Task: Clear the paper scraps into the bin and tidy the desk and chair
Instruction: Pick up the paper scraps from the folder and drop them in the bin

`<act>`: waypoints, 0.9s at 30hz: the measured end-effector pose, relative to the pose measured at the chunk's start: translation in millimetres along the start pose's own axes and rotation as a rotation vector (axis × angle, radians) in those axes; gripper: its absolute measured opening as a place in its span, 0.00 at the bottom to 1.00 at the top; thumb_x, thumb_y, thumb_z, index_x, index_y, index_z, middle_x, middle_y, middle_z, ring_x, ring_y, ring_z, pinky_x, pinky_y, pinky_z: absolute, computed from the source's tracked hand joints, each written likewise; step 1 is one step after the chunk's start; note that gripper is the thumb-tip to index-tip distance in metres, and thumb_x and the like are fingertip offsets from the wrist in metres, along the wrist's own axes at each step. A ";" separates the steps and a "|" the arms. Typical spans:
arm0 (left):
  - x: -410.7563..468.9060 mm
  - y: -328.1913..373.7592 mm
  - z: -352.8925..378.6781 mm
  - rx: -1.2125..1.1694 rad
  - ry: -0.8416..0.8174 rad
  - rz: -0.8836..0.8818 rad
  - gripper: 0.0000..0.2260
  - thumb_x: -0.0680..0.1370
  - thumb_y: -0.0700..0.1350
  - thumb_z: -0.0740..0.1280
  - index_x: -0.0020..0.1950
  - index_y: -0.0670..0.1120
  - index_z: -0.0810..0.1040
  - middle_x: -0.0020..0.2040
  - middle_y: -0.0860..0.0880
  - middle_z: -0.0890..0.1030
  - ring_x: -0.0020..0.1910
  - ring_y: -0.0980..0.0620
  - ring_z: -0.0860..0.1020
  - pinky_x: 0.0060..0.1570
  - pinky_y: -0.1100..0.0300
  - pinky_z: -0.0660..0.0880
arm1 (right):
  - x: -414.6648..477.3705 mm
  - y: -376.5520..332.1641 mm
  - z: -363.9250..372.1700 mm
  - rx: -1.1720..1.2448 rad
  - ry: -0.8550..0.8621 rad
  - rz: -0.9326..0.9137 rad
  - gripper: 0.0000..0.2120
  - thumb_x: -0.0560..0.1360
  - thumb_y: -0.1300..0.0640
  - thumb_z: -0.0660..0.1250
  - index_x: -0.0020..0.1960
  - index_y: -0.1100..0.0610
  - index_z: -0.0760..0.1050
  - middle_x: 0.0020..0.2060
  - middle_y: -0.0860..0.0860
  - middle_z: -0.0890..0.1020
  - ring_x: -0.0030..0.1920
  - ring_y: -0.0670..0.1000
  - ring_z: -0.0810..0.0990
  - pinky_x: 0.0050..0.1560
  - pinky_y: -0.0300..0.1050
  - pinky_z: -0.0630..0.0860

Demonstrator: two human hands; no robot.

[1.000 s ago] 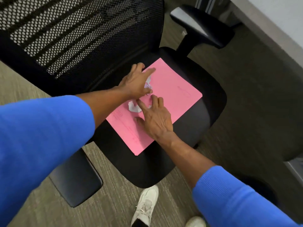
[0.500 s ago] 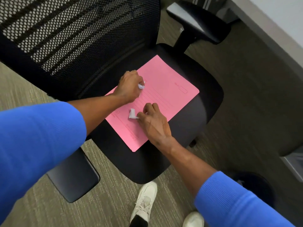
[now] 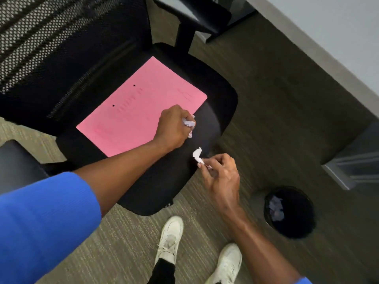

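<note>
A pink folder [image 3: 141, 103] lies flat on the black office chair seat [image 3: 160, 187]. My left hand [image 3: 174, 128] hovers over the folder's near right corner, closed around crumpled white paper scraps [image 3: 188, 122]. My right hand [image 3: 220, 173] is over the seat's right edge, pinching another white paper scrap [image 3: 198, 154] between thumb and fingers. A round black bin [image 3: 291, 212] stands on the carpet to the lower right of my right hand, with pale crumpled paper [image 3: 275, 208] inside it.
The chair's mesh backrest [image 3: 61, 48] fills the upper left, with armrests at the top [image 3: 196, 13] and at the left edge [image 3: 18, 165]. A grey desk edge [image 3: 320, 46] runs diagonally at the right. My white shoes [image 3: 171, 234] stand on the carpet below the seat.
Both hands closed on the paper scraps, lifted them off the pink folder and moved right toward the bin. The view swung right, bringing the bin fully into sight.
</note>
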State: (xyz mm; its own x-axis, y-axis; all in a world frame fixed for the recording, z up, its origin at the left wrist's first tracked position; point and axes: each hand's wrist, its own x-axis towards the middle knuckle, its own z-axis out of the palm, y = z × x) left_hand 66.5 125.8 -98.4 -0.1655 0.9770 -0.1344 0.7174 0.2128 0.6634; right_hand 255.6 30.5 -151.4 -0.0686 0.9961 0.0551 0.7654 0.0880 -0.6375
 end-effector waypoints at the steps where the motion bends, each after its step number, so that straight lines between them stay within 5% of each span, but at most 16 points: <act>1: -4.8 11.5 9.2 -0.023 -0.019 0.018 0.07 0.75 0.32 0.72 0.45 0.40 0.89 0.47 0.47 0.85 0.54 0.51 0.86 0.43 0.77 0.72 | -5.4 11.8 -7.7 0.022 0.018 0.059 0.05 0.77 0.51 0.77 0.52 0.50 0.89 0.47 0.48 0.80 0.48 0.48 0.78 0.46 0.37 0.71; 4: -19.6 41.5 40.7 -0.040 -0.064 0.094 0.06 0.75 0.35 0.75 0.47 0.43 0.90 0.49 0.48 0.86 0.49 0.53 0.83 0.53 0.59 0.79 | -18.0 44.9 -29.9 0.145 0.083 0.304 0.06 0.76 0.53 0.78 0.52 0.53 0.89 0.46 0.49 0.83 0.45 0.50 0.83 0.46 0.43 0.79; 8: -43.6 70.3 92.1 -0.080 -0.135 0.137 0.06 0.75 0.35 0.76 0.47 0.44 0.90 0.50 0.47 0.86 0.49 0.51 0.84 0.54 0.57 0.80 | -28.9 92.0 -56.7 0.255 0.170 0.669 0.09 0.76 0.50 0.78 0.51 0.55 0.89 0.45 0.54 0.89 0.46 0.53 0.87 0.51 0.50 0.82; 12: -68.9 90.5 156.6 -0.056 -0.234 0.127 0.07 0.75 0.35 0.75 0.47 0.46 0.90 0.50 0.47 0.84 0.47 0.52 0.82 0.50 0.60 0.79 | -43.3 145.2 -83.5 0.281 0.204 0.849 0.12 0.76 0.50 0.78 0.54 0.58 0.88 0.49 0.56 0.90 0.53 0.56 0.87 0.57 0.50 0.80; 16: -92.9 108.8 217.5 -0.034 -0.275 0.071 0.04 0.75 0.39 0.78 0.50 0.44 0.90 0.48 0.45 0.87 0.47 0.49 0.84 0.46 0.62 0.76 | -57.1 195.8 -101.5 0.315 0.221 0.913 0.11 0.77 0.52 0.78 0.52 0.60 0.87 0.46 0.59 0.89 0.51 0.60 0.88 0.60 0.56 0.82; 19: -109.4 121.4 262.1 -0.077 -0.325 -0.016 0.05 0.75 0.39 0.78 0.49 0.42 0.90 0.47 0.44 0.90 0.49 0.48 0.87 0.51 0.60 0.81 | -68.2 232.3 -115.7 0.326 0.207 0.956 0.12 0.78 0.54 0.77 0.55 0.62 0.87 0.51 0.60 0.90 0.54 0.59 0.88 0.64 0.51 0.80; 23: -129.5 131.8 314.6 -0.207 -0.422 -0.103 0.05 0.74 0.31 0.77 0.48 0.37 0.88 0.44 0.43 0.87 0.43 0.48 0.83 0.37 0.73 0.75 | -79.7 275.4 -128.5 0.283 0.173 0.970 0.12 0.78 0.56 0.76 0.53 0.65 0.87 0.51 0.61 0.89 0.55 0.59 0.87 0.55 0.39 0.74; 25: -135.9 136.4 337.2 -0.242 -0.473 -0.148 0.06 0.74 0.29 0.76 0.50 0.33 0.86 0.47 0.37 0.88 0.44 0.49 0.81 0.40 0.65 0.76 | -83.8 293.6 -133.5 0.272 0.189 0.954 0.10 0.78 0.59 0.76 0.51 0.68 0.87 0.50 0.64 0.89 0.54 0.61 0.87 0.50 0.39 0.72; 27: -142.4 142.2 357.0 -0.215 -0.494 -0.184 0.07 0.74 0.34 0.77 0.51 0.35 0.87 0.50 0.35 0.88 0.46 0.47 0.83 0.43 0.59 0.75 | -87.3 312.2 -136.6 0.254 0.158 0.934 0.11 0.78 0.60 0.75 0.51 0.69 0.86 0.50 0.66 0.88 0.55 0.63 0.87 0.57 0.47 0.78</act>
State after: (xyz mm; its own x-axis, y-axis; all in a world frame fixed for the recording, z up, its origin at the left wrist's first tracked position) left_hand 433.7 21.7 -247.7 0.0986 0.8252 -0.5561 0.5440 0.4233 0.7245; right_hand 588.0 -28.8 -250.3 0.5953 0.6553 -0.4649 0.3067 -0.7201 -0.6224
